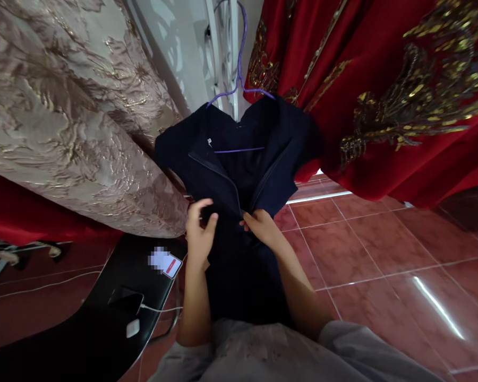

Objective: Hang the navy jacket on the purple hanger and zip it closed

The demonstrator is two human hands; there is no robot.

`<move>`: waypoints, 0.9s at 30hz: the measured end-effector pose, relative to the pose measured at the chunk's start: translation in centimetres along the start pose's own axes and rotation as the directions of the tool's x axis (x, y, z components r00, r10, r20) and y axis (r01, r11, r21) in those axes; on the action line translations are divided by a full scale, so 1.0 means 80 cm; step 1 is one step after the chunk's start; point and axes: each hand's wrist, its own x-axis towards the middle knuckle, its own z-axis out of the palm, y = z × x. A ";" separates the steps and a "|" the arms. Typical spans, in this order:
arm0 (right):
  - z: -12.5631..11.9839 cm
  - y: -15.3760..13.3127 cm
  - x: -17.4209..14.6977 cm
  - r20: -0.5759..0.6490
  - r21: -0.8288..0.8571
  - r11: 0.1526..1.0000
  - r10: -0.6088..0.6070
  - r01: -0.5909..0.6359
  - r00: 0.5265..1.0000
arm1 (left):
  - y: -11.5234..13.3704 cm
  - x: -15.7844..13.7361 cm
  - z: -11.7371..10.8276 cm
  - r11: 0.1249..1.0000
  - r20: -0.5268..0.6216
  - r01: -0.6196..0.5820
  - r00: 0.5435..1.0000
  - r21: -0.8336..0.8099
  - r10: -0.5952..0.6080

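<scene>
A dark navy garment [211,183] with a partly opened front zipper hangs on a purple wire hanger [239,79]. Its collar gapes, and a small white tag [209,142] shows inside the neck. At the lower end of the zipper opening, my right hand [261,227] pinches the front of the garment; the zipper pull itself is hidden by the fingers. My left hand [200,228] is beside the garment's left front, thumb and fingers apart, with nothing visible in it.
Cream brocade fabric [83,127] hangs at left, a red gown with gold sequins [374,90] at right. Below left, a black bench [95,323] holds a lit phone [171,265], a dark phone [126,301] with a white cable and a small white case [133,328]. Red tiles [366,244] cover the floor.
</scene>
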 end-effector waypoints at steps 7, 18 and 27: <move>0.006 -0.018 -0.011 -0.102 0.150 0.985 -0.065 0.080 0.993 | 0.006 -0.012 0.059 1.000 0.211 -0.015 0.977 -0.025 0.020; 0.001 -0.017 -0.015 -0.045 0.418 0.887 -0.194 0.195 0.980 | 0.018 -0.017 0.060 0.995 0.101 -0.102 0.989 -0.023 0.103; -0.003 -0.028 -0.022 0.054 0.433 0.888 -0.200 0.157 0.978 | 0.016 -0.023 0.058 0.984 0.057 -0.174 0.983 0.024 0.172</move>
